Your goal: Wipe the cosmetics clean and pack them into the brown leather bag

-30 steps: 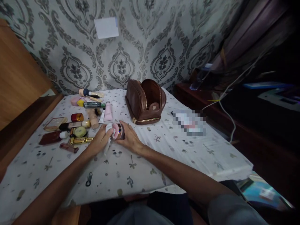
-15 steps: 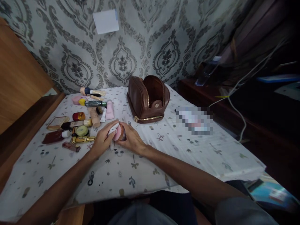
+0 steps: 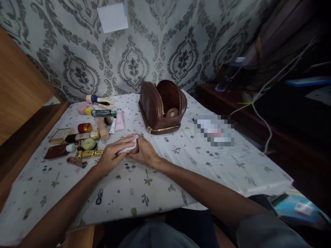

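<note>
My left hand (image 3: 111, 155) is closed on a folded white wipe (image 3: 126, 149) and presses it over the pink face of a small round cosmetic container. The container's brownish side (image 3: 136, 148) shows at the edge of the wipe, and my right hand (image 3: 145, 152) grips it from the right. Most of the pink face is now hidden under the wipe and my fingers. Beyond my hands stands a brown cosmetic bag (image 3: 157, 110), its zipped top gaping. Closest to my left hand lie a gold tube (image 3: 90, 153) and a beige foundation tube (image 3: 103, 130).
Makeup covers the table's left side: a pink tube (image 3: 119, 120), a dark green bottle (image 3: 103, 113), a red jar (image 3: 84, 127), a dark red bottle (image 3: 57, 151) and brushes (image 3: 99, 100). A blurred-out flat item (image 3: 214, 131) lies right. Wooden panel at left; white cable (image 3: 269, 129) at right.
The wipe in my left hand has slid up and over the container's pink face, which showed before. My right hand keeps its grip. The view has shifted slightly.
</note>
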The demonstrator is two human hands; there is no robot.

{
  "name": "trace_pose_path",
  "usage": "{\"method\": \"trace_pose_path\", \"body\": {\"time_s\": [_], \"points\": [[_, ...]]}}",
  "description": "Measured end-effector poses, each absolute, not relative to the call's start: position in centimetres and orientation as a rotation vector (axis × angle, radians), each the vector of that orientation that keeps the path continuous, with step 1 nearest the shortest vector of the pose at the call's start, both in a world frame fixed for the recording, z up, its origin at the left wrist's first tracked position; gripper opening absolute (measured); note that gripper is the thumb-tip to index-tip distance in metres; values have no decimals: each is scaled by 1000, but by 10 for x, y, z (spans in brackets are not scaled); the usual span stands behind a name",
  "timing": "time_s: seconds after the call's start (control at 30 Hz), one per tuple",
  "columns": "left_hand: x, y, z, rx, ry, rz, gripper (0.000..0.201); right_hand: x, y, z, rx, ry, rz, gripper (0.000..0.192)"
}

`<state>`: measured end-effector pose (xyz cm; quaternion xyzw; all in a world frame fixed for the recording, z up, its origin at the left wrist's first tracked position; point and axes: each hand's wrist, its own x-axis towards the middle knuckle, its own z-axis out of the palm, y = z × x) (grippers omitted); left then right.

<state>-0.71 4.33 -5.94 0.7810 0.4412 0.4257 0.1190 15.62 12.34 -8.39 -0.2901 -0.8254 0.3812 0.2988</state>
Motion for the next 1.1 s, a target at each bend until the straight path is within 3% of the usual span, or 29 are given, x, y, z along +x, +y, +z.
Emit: {"method": "trace_pose_path", "body": {"time_s": [0.17, 0.4, 0.8, 1.0, 1.1], "points": [[-9, 43, -53, 2293, 1205, 1261, 32, 156, 125, -86, -759, -2184, 928, 57], [-15, 46, -62, 2290, 1436, 1278, 30, 153, 130, -90, -688, -2227, 837, 51], [-18, 44, -57, 2296, 1925, 887, 20, 154, 127, -87, -796, -2095, 960, 51], [-4, 39, -49, 1898, 1880, 1031, 13, 154, 127, -86, -854, -2063, 949, 50], [3, 38, -44, 1619, 1769, 1174, 15, 155, 127, -87, -828, -2101, 923, 59]]}}
